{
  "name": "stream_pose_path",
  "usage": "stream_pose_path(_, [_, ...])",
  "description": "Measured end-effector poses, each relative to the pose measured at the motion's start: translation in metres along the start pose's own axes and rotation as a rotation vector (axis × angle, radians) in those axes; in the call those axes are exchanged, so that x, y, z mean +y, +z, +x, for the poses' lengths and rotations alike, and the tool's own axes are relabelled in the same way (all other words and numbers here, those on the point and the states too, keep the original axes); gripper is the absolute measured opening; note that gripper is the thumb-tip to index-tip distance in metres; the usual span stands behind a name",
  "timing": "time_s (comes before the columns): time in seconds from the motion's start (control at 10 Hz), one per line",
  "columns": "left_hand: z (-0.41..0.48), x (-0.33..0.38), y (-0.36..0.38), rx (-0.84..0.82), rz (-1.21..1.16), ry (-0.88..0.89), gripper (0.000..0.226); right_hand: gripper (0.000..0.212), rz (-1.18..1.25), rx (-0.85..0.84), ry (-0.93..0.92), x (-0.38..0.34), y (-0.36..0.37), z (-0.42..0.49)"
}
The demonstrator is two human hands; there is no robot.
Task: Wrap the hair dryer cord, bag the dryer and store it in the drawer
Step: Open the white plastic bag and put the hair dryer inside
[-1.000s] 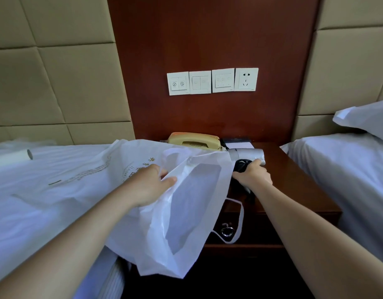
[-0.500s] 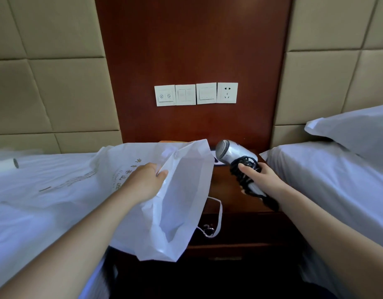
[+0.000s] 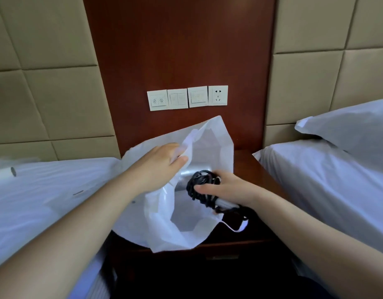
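A white bag point(image 3: 179, 229) hangs open in front of the dark wooden nightstand point(image 3: 248, 162). My left hand point(image 3: 158, 165) pinches the bag's near rim and holds the mouth wide. My right hand point(image 3: 227, 188) grips the silver hair dryer point(image 3: 187, 179) by its handle, where the black cord point(image 3: 202, 187) is wound in a thick bundle. The dryer's barrel points left into the bag's mouth and shows dimly through the thin material. The handle end and a loop of cord stick out past my right wrist. The nightstand's drawer front lies in shadow below the bag.
A white bed point(image 3: 35, 201) lies on the left with a small roll point(image 3: 4, 174) on it. Another bed point(image 3: 328, 186) with a pillow point(image 3: 350, 130) stands on the right. Wall switches and a socket point(image 3: 218, 95) sit on the wood panel above.
My right hand lifted the dryer off the nightstand and swung it left, barrel first, into the bag's mouth. My left hand raised the bag and brought it over the nightstand.
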State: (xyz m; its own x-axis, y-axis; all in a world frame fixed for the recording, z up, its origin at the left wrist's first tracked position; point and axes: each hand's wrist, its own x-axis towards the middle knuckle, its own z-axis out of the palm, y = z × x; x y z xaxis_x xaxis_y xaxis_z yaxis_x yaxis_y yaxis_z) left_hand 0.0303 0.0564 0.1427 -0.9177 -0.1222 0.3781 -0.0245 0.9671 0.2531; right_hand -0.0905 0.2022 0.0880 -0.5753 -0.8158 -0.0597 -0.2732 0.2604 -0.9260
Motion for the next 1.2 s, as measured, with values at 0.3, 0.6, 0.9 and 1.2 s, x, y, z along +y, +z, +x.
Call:
stream_pose_path(0.3, [-0.03, 0.022, -0.076, -0.026, 0.057, 0.051, 0.049, 0.02, 0.128, 0.087, 0.214, -0.026, 0.049, 0.046])
stream_pose_path(0.6, [-0.042, 0.013, -0.103, 0.074, 0.079, -0.068, 0.047, 0.052, 0.334, 0.167, 0.276, -0.029, 0.101, 0.122])
stream_pose_path(0.9, [-0.051, 0.0, -0.12, 0.039, 0.022, -0.058, 0.049, 0.066, 0.489, 0.301, 0.245, -0.033, 0.159, 0.168])
stream_pose_path(1.2, [-0.057, -0.037, -0.125, 0.049, 0.056, -0.142, 0.037, 0.042, 0.772, 0.218, 0.312, -0.028, 0.191, 0.191])
